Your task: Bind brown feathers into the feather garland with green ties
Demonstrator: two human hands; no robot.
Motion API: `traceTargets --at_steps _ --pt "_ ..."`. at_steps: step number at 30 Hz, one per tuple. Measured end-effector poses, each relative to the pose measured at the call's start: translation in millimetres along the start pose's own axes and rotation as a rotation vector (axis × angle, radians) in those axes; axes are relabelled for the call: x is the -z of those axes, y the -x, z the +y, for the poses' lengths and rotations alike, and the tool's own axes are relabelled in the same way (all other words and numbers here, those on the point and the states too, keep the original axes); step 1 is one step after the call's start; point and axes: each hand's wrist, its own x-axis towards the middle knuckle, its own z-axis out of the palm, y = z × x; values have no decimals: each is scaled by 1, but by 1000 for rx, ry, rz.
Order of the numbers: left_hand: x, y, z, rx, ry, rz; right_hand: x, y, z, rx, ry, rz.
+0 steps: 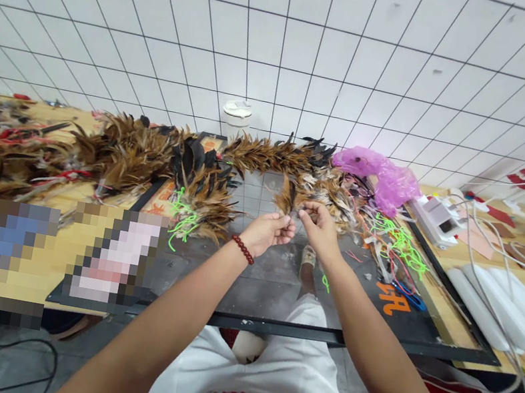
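My left hand (269, 230), with a red bead bracelet (243, 249) on the wrist, and my right hand (319, 225) are raised close together above a dark cutting mat (273, 280). The fingertips of both pinch something small between them, near a brown feather (287, 195) that hangs just above; what exactly is pinched is too small to tell. A long heap of brown and black feathers (146, 162) stretches across the back of the mat.
Green cords (399, 241) and mixed scraps lie right of my hands. A pink plastic bag (387, 178), a white device (436, 217) with cables and a white cup (236, 117) stand at the back. White sheets (503, 300) lie far right.
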Motion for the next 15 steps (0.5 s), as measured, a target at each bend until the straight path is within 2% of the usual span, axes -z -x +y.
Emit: traceTargets --at_steps 3,7,9,15 --pt "3 -3 0 -9 150 18 1 2 -1 59 52 14" --pt "5 -4 -1 -2 276 1 0 10 -12 338 290 -78" --pt "4 -4 -2 22 287 -21 -1 13 -17 423 416 -85" --pt "-3 0 -3 68 259 11 -3 15 -18 420 518 -11"
